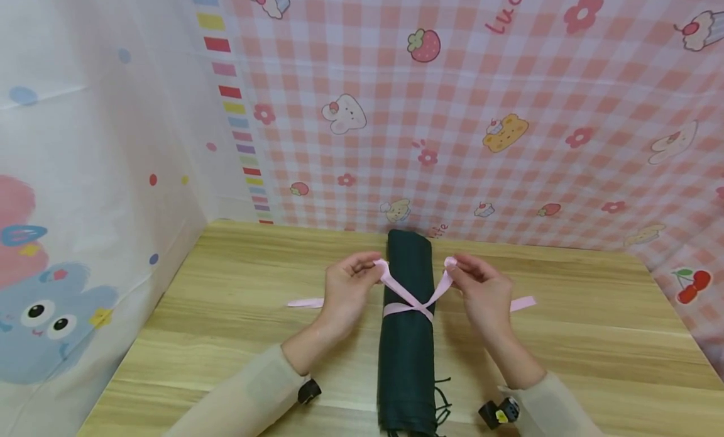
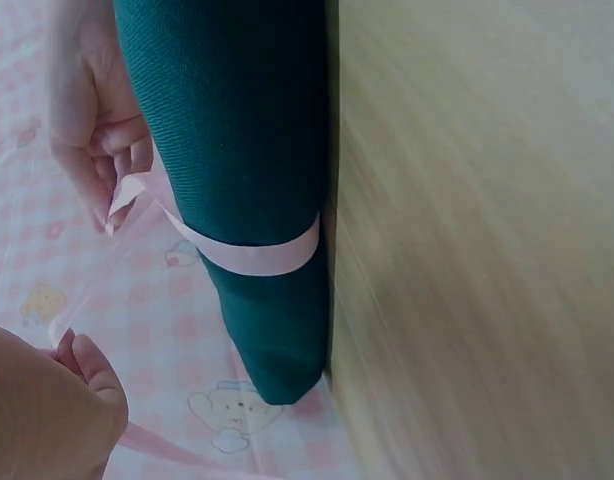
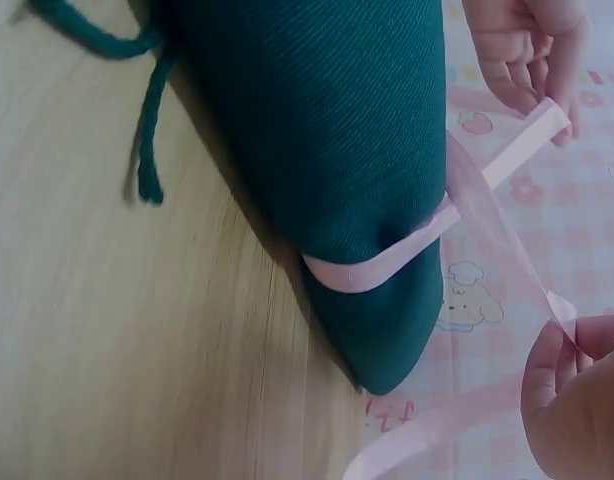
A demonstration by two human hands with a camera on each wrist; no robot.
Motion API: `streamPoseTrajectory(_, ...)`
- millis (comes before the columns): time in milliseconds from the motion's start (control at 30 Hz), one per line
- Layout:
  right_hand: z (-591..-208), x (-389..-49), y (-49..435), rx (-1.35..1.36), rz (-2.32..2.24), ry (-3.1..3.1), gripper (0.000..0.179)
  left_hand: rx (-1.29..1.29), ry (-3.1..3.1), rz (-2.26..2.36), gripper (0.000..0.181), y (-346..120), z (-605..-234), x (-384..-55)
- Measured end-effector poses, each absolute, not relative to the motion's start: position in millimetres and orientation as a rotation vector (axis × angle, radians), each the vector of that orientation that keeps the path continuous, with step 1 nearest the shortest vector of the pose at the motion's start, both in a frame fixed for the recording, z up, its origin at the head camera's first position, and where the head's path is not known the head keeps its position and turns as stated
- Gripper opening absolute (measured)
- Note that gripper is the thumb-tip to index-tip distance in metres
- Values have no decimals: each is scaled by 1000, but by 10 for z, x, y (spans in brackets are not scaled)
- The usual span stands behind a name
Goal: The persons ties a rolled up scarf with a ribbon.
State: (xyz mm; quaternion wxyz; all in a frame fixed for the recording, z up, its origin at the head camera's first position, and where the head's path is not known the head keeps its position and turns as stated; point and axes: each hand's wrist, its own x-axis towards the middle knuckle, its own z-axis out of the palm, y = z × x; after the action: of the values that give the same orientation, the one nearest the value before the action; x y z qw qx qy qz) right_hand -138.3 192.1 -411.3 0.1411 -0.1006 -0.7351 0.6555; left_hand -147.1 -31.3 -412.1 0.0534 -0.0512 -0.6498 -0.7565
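A dark green scarf (image 1: pixel 406 361), rolled into a long bundle with fringe at its near end, lies on the wooden table. Round its middle runs a pink ribbon (image 2: pixel 267 260), whose two ends cross on top of the roll. My left hand (image 1: pixel 346 295) pinches one ribbon end between thumb and fingertips, left of the roll. On the other side, my right hand (image 1: pixel 488 298) pinches the other end. Both stretches rise from the crossing in a V. Loose ribbon tails stick out past each hand. The right wrist view shows the ribbon band (image 3: pixel 362 275) snug against the scarf.
The wooden table (image 1: pixel 226 336) meets a pink checked cloth (image 1: pixel 362 154) at the back and a white printed cloth (image 1: pixel 102 141) at the left. Green fringe strands (image 1: pixel 444 402) spread onto the table beside the roll's near end.
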Motion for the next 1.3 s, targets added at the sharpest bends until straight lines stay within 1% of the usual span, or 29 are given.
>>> streamPoseTrajectory(400, -4103, -1382, 1789, -158, 1818, -2180, 17, -228, -2055, -2233, 21, -227, -4074, -1471)
streamPoseTrajectory(800, -4087, -1370, 1695, -25, 1802, -2232, 14, -280, -2104, -2195, 20, -172, -4008, -1476)
streamPoseTrajectory(1300, -4048, -1341, 1619, 142, 1890, -2313, 8, -539, -2148, -1941, 18, -148, -4013, -1510)
